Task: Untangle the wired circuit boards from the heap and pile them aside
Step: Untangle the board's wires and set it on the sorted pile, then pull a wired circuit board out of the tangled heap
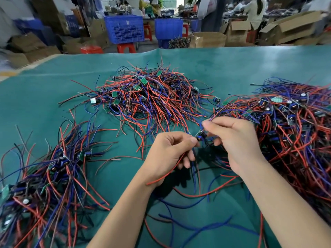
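Observation:
A small wired circuit board point(200, 136) with a black part on it is held just above the green mat, between both hands. My left hand point(167, 154) pinches its left side, and a red wire runs down through that palm. My right hand point(234, 140) pinches the wires on the board's right side, with blue strands rising from the thumb and forefinger toward the right heap. A tangled heap point(150, 97) of red, blue and black wires with green boards lies at the middle back. A bigger heap point(293, 133) spreads at the right. A looser pile point(44, 176) lies at the left.
The green mat point(53, 108) covers the table, and loose red and blue wires point(189, 203) trail between my forearms. Beyond the far edge stand blue crates point(124, 29), red stools point(126, 48) and cardboard boxes point(207, 39). People work at benches in the background.

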